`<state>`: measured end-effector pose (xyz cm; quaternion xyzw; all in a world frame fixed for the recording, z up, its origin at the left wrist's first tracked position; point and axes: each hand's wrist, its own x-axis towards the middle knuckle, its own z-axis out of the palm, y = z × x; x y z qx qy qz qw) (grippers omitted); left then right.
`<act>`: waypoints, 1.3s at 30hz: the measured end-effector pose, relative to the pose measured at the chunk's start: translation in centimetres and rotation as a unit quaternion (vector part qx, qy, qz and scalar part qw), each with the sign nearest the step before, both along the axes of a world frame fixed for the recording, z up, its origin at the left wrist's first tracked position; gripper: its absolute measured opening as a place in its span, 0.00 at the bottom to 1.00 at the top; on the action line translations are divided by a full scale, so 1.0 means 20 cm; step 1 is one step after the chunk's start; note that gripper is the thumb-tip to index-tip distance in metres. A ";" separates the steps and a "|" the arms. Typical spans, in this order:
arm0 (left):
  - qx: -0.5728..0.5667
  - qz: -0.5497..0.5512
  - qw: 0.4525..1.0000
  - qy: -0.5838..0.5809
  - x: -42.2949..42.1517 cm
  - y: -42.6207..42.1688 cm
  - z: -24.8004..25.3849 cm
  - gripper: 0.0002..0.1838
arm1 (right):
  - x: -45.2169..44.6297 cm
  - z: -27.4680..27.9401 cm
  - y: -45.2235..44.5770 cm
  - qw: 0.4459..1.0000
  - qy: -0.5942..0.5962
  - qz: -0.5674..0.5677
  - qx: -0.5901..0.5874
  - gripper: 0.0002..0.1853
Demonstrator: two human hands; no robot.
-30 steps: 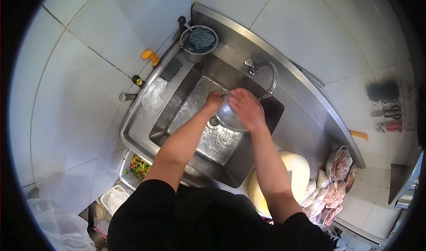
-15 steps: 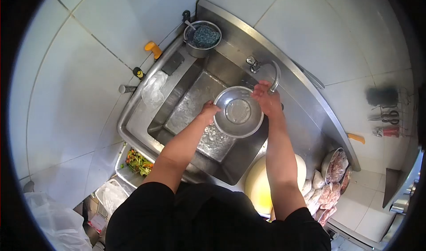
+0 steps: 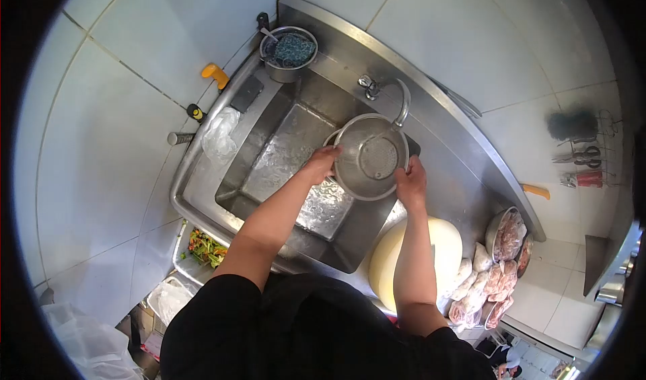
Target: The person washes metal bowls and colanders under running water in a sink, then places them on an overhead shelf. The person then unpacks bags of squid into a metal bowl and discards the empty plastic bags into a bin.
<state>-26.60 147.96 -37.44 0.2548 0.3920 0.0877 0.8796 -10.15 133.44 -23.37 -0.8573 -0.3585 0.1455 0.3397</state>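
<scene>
Over the right part of the steel sink (image 3: pixel 269 153), a round metal strainer (image 3: pixel 378 153) with a perforated base is tilted below the curved faucet (image 3: pixel 406 101). My left hand (image 3: pixel 323 163) grips its left rim, where the edge of a second metal bowl shows behind it. On the lower right rim, my right hand (image 3: pixel 412 180) is closed with the thumb over the edge. Water ripples on the sink floor.
A pot with a blue-green scrubber (image 3: pixel 292 49) stands at the back left corner. Plastic (image 3: pixel 221 134) lies on the left ledge. At the right are a large pale yellow container (image 3: pixel 441 245) and bagged meat (image 3: pixel 499 279). Vegetable scraps (image 3: pixel 204 248) fill a tray lower left.
The plain metal bowl that was in front now shows only at its edge, behind the strainer. My right hand has come down from near the faucet and taken hold of the strainer's rim.
</scene>
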 end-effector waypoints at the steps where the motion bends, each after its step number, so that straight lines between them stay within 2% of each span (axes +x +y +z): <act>1: 0.000 -0.001 1.000 -0.002 0.04 0.01 0.02 0.21 | 0.01 0.01 -0.02 1.000 0.007 0.013 0.011 0.11; 2: 0.146 0.002 0.987 0.066 0.08 0.03 0.04 0.25 | 0.02 0.02 -0.04 0.999 0.015 0.028 0.023 0.11; 3: 0.287 0.007 0.949 0.133 0.13 0.07 0.04 0.28 | 0.02 0.03 -0.04 0.999 0.012 0.028 0.024 0.11; 5: 0.398 0.055 0.905 0.140 0.26 0.22 -0.07 0.32 | 0.02 0.05 -0.06 1.000 0.014 0.013 0.011 0.11; 7: 0.506 0.063 0.848 0.143 0.37 0.39 0.09 0.32 | 0.02 0.00 -0.07 0.999 0.043 0.014 0.023 0.11; 9: 0.467 0.038 0.877 0.107 0.46 0.54 0.28 0.28 | 0.02 -0.07 -0.05 0.997 0.070 0.018 0.036 0.11; 10: 0.466 0.043 0.877 0.107 0.54 0.60 0.27 0.28 | 0.02 -0.11 -0.04 0.992 0.116 0.017 0.044 0.11; 12: 0.551 0.013 0.812 0.194 0.68 0.73 0.16 0.29 | -0.03 -0.09 0.02 0.984 0.170 0.011 0.051 0.11; 13: 0.549 0.018 0.812 0.196 0.73 0.79 0.10 0.29 | -0.03 -0.09 0.04 0.984 0.169 0.017 0.050 0.11; 15: 0.512 -0.136 0.832 0.165 0.76 0.87 0.06 0.25 | -0.05 -0.07 0.09 0.987 0.150 0.026 0.054 0.10; 16: 0.513 -0.133 0.831 0.168 0.77 0.90 0.03 0.25 | -0.06 -0.06 0.10 0.984 0.166 0.024 0.055 0.09; 18: 0.308 -0.150 0.938 0.051 0.72 0.88 0.10 0.22 | -0.02 -0.11 0.13 0.981 0.181 0.022 0.059 0.09; 22: 0.313 -0.134 0.939 0.049 0.74 0.87 0.04 0.21 | 0.01 -0.13 0.16 0.983 0.175 0.046 0.040 0.09; 25: 0.352 -0.187 0.915 0.065 0.74 0.90 0.06 0.21 | 0.03 -0.21 0.25 0.980 0.186 0.059 0.037 0.08; 27: 0.387 -0.251 0.878 0.127 0.77 0.91 0.05 0.22 | 0.06 -0.25 0.33 0.980 0.169 0.098 0.031 0.08; 28: 0.384 -0.248 0.880 0.129 0.76 0.91 0.04 0.22 | 0.08 -0.26 0.36 0.979 0.149 0.136 0.029 0.07; 30: 0.544 -0.214 0.798 0.147 0.72 0.91 0.05 0.23 | 0.08 -0.26 0.43 0.980 0.129 0.152 0.012 0.07; 31: 0.543 -0.211 0.799 0.148 0.69 0.92 0.05 0.23 | 0.09 -0.26 0.44 0.981 0.106 0.165 -0.002 0.07; 33: 0.501 0.034 0.855 0.125 0.57 0.90 0.08 0.25 | 0.11 -0.29 0.42 0.980 0.129 0.148 0.009 0.07; 35: 0.447 0.081 0.889 0.055 0.37 0.89 0.14 0.27 | 0.11 -0.28 0.41 0.980 0.152 0.128 0.024 0.07; 37: 0.401 0.034 0.915 0.003 0.15 0.80 0.21 0.26 | 0.09 -0.18 0.41 0.967 0.236 0.066 0.064 0.07; 38: 0.376 0.012 0.927 0.004 0.06 0.74 0.23 0.24 | 0.09 -0.17 0.40 0.968 0.236 0.062 0.065 0.07; 39: 0.351 -0.009 0.936 0.005 -0.01 0.68 0.24 0.22 | 0.10 -0.16 0.40 0.980 0.166 0.084 0.070 0.07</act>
